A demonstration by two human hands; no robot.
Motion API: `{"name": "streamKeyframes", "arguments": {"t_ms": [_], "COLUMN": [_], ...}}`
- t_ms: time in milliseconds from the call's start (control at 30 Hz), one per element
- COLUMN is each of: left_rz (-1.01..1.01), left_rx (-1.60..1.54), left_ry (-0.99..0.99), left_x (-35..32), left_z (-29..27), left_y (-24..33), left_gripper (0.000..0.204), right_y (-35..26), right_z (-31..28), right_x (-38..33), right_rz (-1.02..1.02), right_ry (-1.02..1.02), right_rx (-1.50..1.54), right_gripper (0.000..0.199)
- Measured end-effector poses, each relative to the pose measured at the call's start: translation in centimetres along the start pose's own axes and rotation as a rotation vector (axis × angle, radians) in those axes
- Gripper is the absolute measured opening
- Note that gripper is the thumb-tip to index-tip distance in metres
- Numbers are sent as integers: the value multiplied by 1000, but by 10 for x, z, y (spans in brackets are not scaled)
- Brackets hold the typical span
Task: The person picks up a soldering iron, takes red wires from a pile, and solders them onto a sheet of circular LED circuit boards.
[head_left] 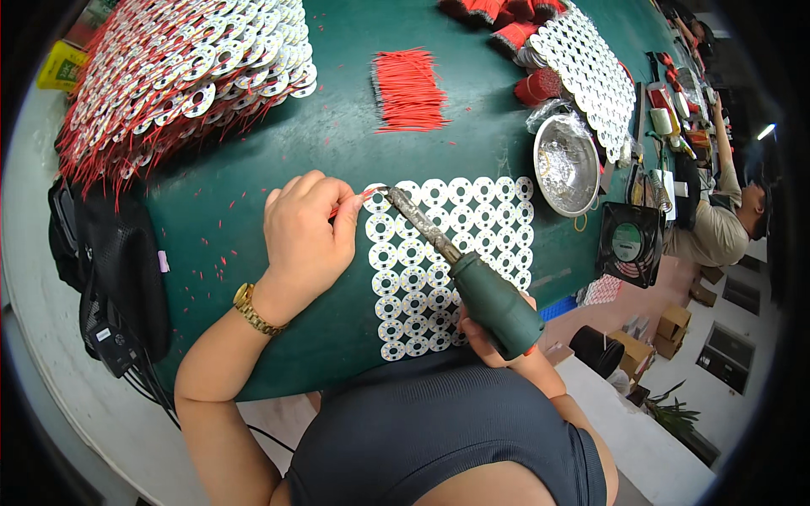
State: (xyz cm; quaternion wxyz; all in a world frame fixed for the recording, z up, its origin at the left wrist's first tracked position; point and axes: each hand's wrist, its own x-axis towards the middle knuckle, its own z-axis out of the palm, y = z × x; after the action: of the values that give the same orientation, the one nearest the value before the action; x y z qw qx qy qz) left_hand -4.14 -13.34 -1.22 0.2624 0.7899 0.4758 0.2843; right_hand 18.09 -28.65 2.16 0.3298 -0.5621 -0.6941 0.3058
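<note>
A sheet of round white circuit boards [389, 282], ring-shaped with small holes in their middles, lies flat on the green tabletop [337, 354] in front of me. My right hand [483, 339] grips the green handle of a soldering iron [496, 305] from below. Its metal barrel slants up and left, ending at the sheet's far left corner board. Beside that tip, my left hand [310, 223] pinches thin red wire [368, 195] between thumb and fingers, the wire's end over the same board. Whether the tip touches the wire is too small to tell.
Beyond the sheet lies a pile of cut red wires [412, 91]. A tall stack of wired boards [198, 63] fills the far left. To the right are a metal bowl [557, 196], another board stack [586, 76] and a black fan [629, 244]. Another person [717, 232] sits at far right.
</note>
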Motion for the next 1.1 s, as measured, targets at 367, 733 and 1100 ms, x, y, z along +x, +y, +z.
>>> {"name": "streamKeyframes", "arguments": {"t_ms": [367,733,1100], "left_rz": [51,64,66], "left_rx": [42,71,81], "left_ry": [78,114,101], "left_x": [-2,-2,-3], "left_z": [6,9,8], "left_y": [-3,-5,-5], "left_gripper": [13,13,13], "right_y": [-10,-10,5], "right_z": [3,1,0], "right_x": [7,4,-36], "right_rz": [9,70,321], "right_ry": [17,-54,8], "right_rx": [-80,-77,38], "right_gripper": [17,17,34]}}
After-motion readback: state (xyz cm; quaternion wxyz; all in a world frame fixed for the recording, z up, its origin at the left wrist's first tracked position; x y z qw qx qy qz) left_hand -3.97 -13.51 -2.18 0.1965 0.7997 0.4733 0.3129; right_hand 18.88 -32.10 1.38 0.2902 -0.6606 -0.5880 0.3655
